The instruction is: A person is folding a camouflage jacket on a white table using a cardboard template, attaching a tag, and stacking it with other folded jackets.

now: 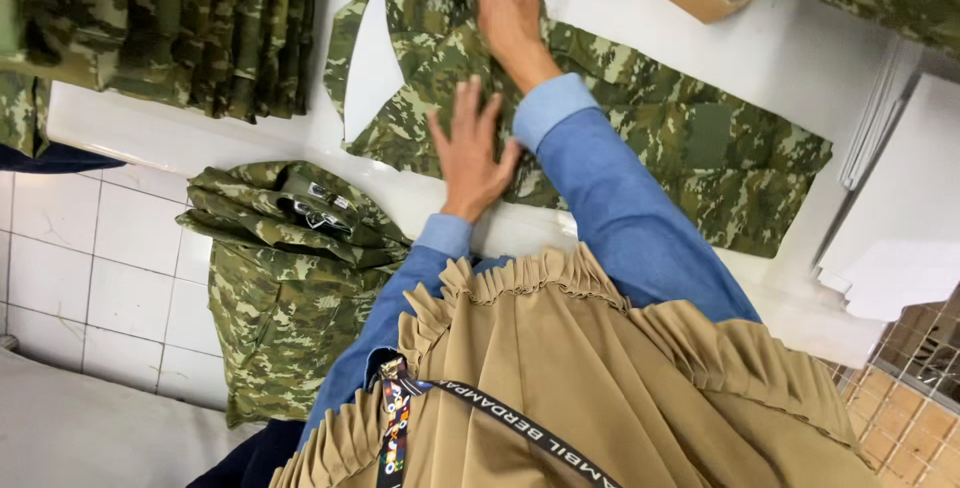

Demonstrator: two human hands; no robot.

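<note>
— Where is the camouflage shirt (640, 118)?

— It lies spread out on the white table (800, 58), right in front of the person.

— What do the hands do?

— The left hand (470, 153) lies flat on it, fingers open, gripping nothing. The right hand (508, 10) presses on it farther up, near the white card (372, 63).

— Anything else?

— Folded camouflage clothes (290, 213) sit lower left.

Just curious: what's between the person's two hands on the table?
Only camouflage garment fabric: the left hand and right hand both press flat on it, in the head view.
</note>
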